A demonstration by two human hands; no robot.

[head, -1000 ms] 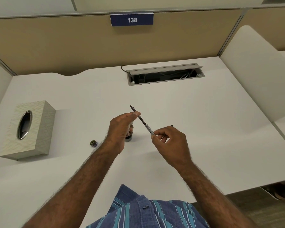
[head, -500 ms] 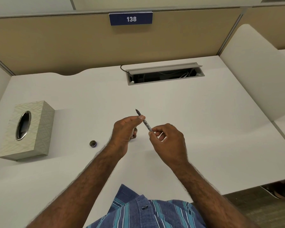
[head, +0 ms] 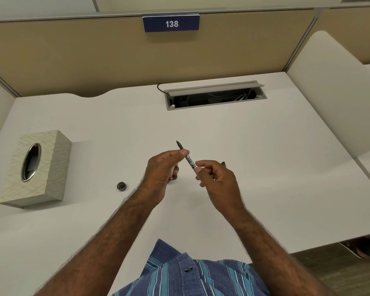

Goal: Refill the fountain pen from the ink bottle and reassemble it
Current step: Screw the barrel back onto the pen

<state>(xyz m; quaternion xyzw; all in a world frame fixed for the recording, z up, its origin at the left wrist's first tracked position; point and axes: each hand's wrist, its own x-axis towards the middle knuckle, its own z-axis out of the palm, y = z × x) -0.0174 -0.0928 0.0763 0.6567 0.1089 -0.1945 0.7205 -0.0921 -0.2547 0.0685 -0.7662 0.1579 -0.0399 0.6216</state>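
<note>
Overhead, both forearms reaching in above the white desk (head: 265, 157), left hand (head: 162, 174) pinching the fountain pen (head: 187, 158) near its nib, right hand (head: 217, 180) gripping its lower end, pen tilting nib-up, small cap (head: 121, 186) lying left.

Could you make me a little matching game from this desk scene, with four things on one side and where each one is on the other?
Things:
1. pen section
2. small round cap
3. tissue box
4. number plate 138

Places:
A. on the partition at the back
B. far left of the desk
C. held between the left hand and right hand
D. lying alone on the desk, left of the hands

Pairs: 1-C, 2-D, 3-B, 4-A
</note>
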